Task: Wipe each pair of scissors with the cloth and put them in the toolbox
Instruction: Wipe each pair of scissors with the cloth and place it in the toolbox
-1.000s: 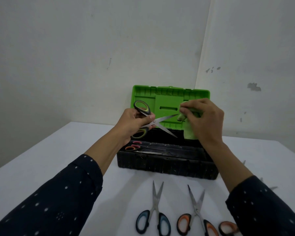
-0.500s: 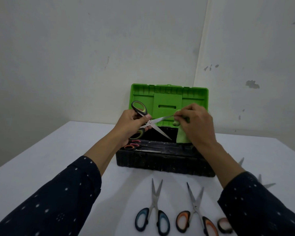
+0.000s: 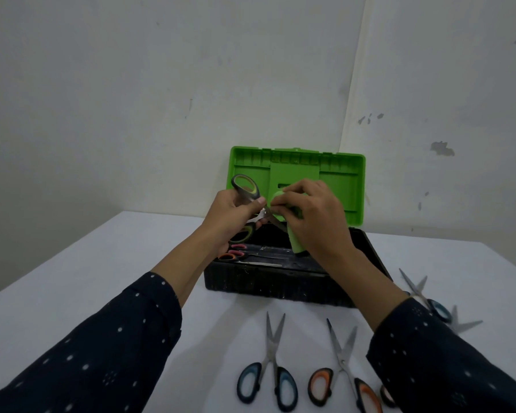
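Nearest, on the white counter point(image 3: 131, 248), two pairs lie with blades fanned open and pointing away: blue-handled steel scissors point(image 3: 267, 380) and, just to their right, orange-handled steel scissors point(image 3: 344, 380). They sit within easy reach of either hand, which reads as a queue waiting for the wipe. Farther right, partly hidden by the dark dotted sleeve point(image 3: 444, 353), lies a dark-blue-handled pair point(image 3: 429, 299) (a further blade shows beside it and a handle at the bottom edge, both too cut off to say more).

Behind this row stands the black plastic toolbox point(image 3: 265, 283). Its bright green lid point(image 3: 334, 186) is propped upright, so the inside is open to the hands. At the left end inside, pink-handled scissors point(image 3: 237, 247) and orange-and-black-handled scissors point(image 3: 228, 257) lie closed, side by side; I judge these already wiped.

Above the open box, the left hand point(image 3: 230, 222) grips the grey-and-green-handled scissors point(image 3: 248, 195) near the pivot, handles spread and blades parted. That hold steadies the tool and exposes a blade. The right hand point(image 3: 313, 222) pinches the light green cloth point(image 3: 297, 242) around one blade close to the pivot, its loose end hanging beneath the palm. Working right over the box keeps the drop-in short. My reading is that this is mid-wipe of the third pair, with several left on the counter.
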`<action>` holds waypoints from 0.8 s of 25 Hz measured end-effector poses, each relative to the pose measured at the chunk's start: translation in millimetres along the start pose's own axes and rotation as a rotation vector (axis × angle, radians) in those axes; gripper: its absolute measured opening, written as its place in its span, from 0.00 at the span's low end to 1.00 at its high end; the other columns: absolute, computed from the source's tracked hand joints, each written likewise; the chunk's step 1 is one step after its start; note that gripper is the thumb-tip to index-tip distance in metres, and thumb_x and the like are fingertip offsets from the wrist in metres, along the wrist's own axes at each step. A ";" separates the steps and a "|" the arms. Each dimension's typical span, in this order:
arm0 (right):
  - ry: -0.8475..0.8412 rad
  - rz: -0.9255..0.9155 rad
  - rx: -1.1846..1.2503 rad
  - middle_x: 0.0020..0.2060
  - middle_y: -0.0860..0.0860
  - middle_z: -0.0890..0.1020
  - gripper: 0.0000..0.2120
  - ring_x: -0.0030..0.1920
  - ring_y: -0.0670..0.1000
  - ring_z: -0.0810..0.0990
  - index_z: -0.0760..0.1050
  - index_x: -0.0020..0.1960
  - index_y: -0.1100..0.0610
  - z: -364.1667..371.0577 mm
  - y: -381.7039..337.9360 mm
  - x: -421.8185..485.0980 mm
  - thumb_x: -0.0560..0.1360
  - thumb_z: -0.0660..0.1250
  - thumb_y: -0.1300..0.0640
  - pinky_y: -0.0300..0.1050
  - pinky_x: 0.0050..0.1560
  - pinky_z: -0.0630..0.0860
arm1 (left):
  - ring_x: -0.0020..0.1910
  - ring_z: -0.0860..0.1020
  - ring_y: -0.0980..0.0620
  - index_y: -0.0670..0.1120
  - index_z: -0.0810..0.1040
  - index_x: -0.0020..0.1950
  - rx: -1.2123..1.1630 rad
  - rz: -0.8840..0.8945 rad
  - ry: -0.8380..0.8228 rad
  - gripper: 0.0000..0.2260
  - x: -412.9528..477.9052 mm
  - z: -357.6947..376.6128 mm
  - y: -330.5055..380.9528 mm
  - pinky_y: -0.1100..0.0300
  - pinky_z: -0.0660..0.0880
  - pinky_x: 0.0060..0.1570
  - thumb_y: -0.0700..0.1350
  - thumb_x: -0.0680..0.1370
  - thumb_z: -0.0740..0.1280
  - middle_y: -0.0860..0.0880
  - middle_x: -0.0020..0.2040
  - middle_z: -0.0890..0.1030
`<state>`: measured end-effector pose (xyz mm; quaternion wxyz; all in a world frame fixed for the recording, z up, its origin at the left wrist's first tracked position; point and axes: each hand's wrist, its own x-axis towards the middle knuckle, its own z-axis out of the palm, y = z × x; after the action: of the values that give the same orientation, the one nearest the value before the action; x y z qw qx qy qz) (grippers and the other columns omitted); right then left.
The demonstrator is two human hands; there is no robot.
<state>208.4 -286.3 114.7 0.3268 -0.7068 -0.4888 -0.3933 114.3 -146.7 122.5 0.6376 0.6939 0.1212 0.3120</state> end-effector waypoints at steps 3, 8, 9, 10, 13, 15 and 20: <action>-0.015 0.034 -0.038 0.40 0.51 0.82 0.04 0.43 0.52 0.77 0.86 0.45 0.54 -3.0 14.3 1.4 0.70 0.76 0.55 0.41 0.40 0.70 | 0.37 0.82 0.47 0.42 0.78 0.42 -0.011 -0.031 0.002 0.04 -1.5 -6.3 -0.5 0.63 0.77 0.32 0.39 0.78 0.68 0.42 0.41 0.81; 0.012 0.179 -0.034 0.39 0.50 0.81 0.04 0.42 0.53 0.78 0.86 0.45 0.53 -25.5 27.6 4.8 0.70 0.77 0.55 0.47 0.41 0.76 | 0.34 0.82 0.51 0.42 0.78 0.44 -0.011 -0.041 0.012 0.03 1.0 -9.6 -1.6 0.62 0.78 0.33 0.39 0.78 0.68 0.41 0.41 0.82; 0.018 0.144 -0.014 0.39 0.49 0.81 0.04 0.42 0.51 0.78 0.86 0.45 0.52 -27.2 18.6 3.8 0.70 0.77 0.55 0.45 0.41 0.75 | 0.35 0.82 0.50 0.42 0.78 0.45 -0.037 -0.051 0.029 0.02 2.3 -9.2 -1.6 0.61 0.79 0.35 0.39 0.78 0.68 0.42 0.41 0.82; 0.008 0.093 -0.002 0.40 0.49 0.81 0.04 0.42 0.51 0.77 0.86 0.45 0.52 -26.4 6.6 1.1 0.70 0.77 0.55 0.43 0.41 0.72 | 0.35 0.82 0.49 0.42 0.78 0.45 -0.064 -0.062 0.035 0.02 2.8 -8.1 -1.0 0.59 0.79 0.37 0.39 0.77 0.69 0.42 0.41 0.83; -0.070 -0.058 -0.027 0.41 0.49 0.82 0.03 0.43 0.52 0.76 0.85 0.45 0.53 -10.3 -17.3 -13.8 0.71 0.75 0.55 0.43 0.39 0.72 | 0.34 0.80 0.50 0.43 0.78 0.41 -0.068 -0.044 -0.027 0.05 2.4 -2.2 0.0 0.57 0.78 0.40 0.40 0.73 0.73 0.46 0.36 0.82; -0.065 -0.076 -0.032 0.41 0.49 0.81 0.03 0.43 0.53 0.76 0.85 0.44 0.54 -2.4 -13.6 -20.5 0.72 0.75 0.55 0.47 0.38 0.74 | 0.31 0.78 0.51 0.42 0.77 0.40 -0.064 -0.029 -0.059 0.06 -0.2 0.6 1.0 0.60 0.78 0.36 0.38 0.72 0.74 0.47 0.31 0.81; -0.055 -0.093 -0.034 0.43 0.50 0.82 0.02 0.43 0.54 0.77 0.85 0.43 0.54 -4.7 4.6 -30.8 0.71 0.76 0.56 0.48 0.34 0.77 | 0.37 0.79 0.46 0.42 0.77 0.43 -0.124 -0.072 -0.003 0.05 1.7 -3.7 -0.8 0.62 0.77 0.34 0.37 0.72 0.73 0.45 0.33 0.82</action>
<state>205.0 -305.1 89.6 0.2828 -0.6993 -0.5230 -0.3968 113.6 -142.6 122.2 0.6904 0.6486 0.1255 0.2949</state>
